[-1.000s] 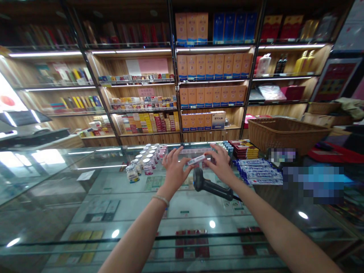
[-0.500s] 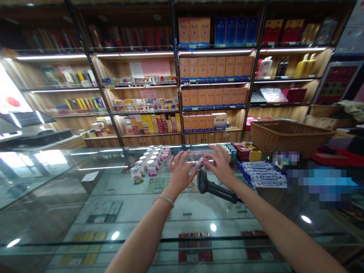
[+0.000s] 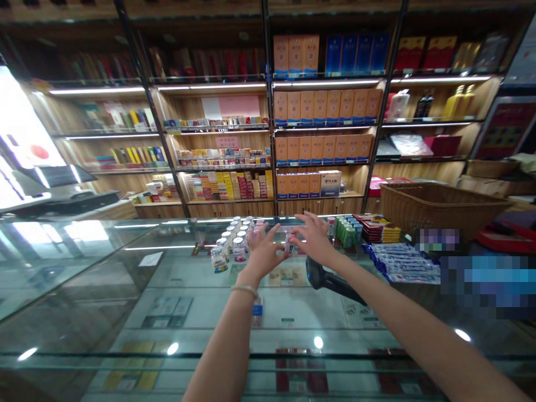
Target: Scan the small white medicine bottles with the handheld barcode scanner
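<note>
A small pinkish-white container (image 3: pixel 290 243) stands roughly upright over the glass counter, between my two hands. My left hand (image 3: pixel 264 252) pinches its lower left side with thumb and fingertip, the other fingers spread. From the right, my right hand (image 3: pixel 314 239) grips its upper part with thumb and finger. A black handheld scanner (image 3: pixel 330 279) lies on the glass beneath my right forearm. Left of my left hand stand several white-lidded jars (image 3: pixel 218 259) in rows, with small pink containers behind, partly hidden by my fingers.
Green cans (image 3: pixel 347 232), red and yellow packs (image 3: pixel 377 229) and blue-white packets (image 3: pixel 404 262) sit right on the glass counter (image 3: pixel 268 307). A brown basket (image 3: pixel 444 209) is beyond them. Stocked shelves (image 3: pixel 322 128) line the back.
The small container has gone from tilted to roughly upright between my hands and sits lower, away from the scanner. The view has shifted, so the surroundings appear further right.
</note>
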A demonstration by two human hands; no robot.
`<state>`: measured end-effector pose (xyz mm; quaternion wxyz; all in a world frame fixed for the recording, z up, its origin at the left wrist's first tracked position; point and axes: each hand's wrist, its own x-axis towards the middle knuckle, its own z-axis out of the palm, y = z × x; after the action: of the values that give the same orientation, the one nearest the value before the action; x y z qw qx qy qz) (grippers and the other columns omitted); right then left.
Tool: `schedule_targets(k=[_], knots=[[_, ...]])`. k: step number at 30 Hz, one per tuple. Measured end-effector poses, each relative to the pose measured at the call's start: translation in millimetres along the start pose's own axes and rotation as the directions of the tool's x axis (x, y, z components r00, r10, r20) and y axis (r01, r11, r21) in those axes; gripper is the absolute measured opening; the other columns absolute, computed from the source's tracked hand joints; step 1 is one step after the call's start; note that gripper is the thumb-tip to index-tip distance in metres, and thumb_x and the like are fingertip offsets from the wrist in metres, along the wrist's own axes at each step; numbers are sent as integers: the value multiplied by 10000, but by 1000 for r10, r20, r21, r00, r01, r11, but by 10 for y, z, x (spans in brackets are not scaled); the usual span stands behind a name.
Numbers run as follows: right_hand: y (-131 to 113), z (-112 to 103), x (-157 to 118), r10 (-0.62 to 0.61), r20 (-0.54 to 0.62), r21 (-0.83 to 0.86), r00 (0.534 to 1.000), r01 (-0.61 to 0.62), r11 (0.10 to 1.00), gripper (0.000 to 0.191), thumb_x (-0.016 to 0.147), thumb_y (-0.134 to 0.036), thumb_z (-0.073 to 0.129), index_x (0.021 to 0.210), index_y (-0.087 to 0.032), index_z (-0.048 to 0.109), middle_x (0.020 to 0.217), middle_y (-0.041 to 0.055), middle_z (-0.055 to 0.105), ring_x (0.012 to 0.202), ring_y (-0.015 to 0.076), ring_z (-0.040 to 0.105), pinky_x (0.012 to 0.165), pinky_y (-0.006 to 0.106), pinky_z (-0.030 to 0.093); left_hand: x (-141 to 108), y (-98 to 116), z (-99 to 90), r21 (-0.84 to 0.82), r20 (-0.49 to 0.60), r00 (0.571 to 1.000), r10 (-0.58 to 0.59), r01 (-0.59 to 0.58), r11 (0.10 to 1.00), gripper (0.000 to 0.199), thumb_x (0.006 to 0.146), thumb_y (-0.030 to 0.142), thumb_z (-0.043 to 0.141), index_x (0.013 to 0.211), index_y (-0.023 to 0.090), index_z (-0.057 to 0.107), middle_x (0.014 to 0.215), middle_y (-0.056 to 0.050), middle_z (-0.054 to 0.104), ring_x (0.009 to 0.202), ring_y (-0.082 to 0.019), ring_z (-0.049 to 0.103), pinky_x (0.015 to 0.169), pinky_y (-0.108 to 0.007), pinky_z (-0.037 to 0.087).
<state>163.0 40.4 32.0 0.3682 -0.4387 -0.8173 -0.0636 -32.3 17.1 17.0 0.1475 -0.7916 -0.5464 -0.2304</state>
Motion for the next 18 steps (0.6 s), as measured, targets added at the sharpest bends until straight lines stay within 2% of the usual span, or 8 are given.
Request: schedule_targets(k=[7, 9, 11, 13, 15, 18], knots=[[-119, 151, 100, 24, 43, 0, 999, -24, 1000, 156, 935, -393, 665, 965, -274, 762, 1500, 41, 545, 1461, 305, 313, 1137, 548, 234, -34, -167, -18, 80, 61, 997, -37, 32, 996, 157, 799, 512, 771, 824, 366, 821, 1632, -2, 403, 1555, -378, 189, 1201, -719, 0], [-174, 178, 180, 14, 45, -19, 999, -13, 1000, 164, 934, -397, 666, 985, -275, 763, 1509, 40, 537, 1463, 299, 310, 1144, 543, 223, -39, -226, -63, 85, 42, 995, -90, 86, 993, 181, 793, 512, 775, 908, 377, 816, 1651, -14, 367, 1563, -370, 170, 1201, -716, -8], [-243, 220, 268, -1, 50, -44, 999, 3, 999, 178, 937, -404, 662, 1003, -272, 762, 1519, 40, 527, 1464, 295, 307, 1149, 538, 213, -43, -295, -134, 80, 16, 987, -160, 158, 984, 301, 783, 492, 789, 1067, 391, 784, 1670, -31, 328, 1567, -370, 159, 1205, -714, -1], [-322, 283, 349, -16, 60, -68, 998, 20, 998, 188, 943, -405, 652, 1009, -269, 763, 1523, 44, 521, 1463, 292, 302, 1148, 530, 212, -48, -360, -215, 73, -1, 969, -246, 245, 967, 388, 776, 447, 802, 1154, 380, 750, 1686, -42, 287, 1567, -378, 148, 1210, -714, 21], [-404, 367, 412, -23, 75, -89, 997, 30, 996, 192, 950, -399, 641, 1012, -267, 766, 1524, 51, 518, 1459, 293, 301, 1145, 530, 211, -55, -405, -285, 73, -37, 944, -327, 329, 942, 394, 783, 389, 798, 1171, 362, 737, 1690, -49, 275, 1564, -381, 158, 1212, -717, 47], [-511, 516, 476, -28, 101, -112, 995, 39, 993, 202, 950, -399, 639, 1024, -262, 766, 1527, 67, 511, 1450, 302, 307, 1139, 537, 216, -70, -425, -345, 81, -140, 894, -426, 439, 895, 377, 804, 305, 767, 1176, 348, 724, 1688, -52, 276, 1559, -374, 180, 1210, -722, 76]])
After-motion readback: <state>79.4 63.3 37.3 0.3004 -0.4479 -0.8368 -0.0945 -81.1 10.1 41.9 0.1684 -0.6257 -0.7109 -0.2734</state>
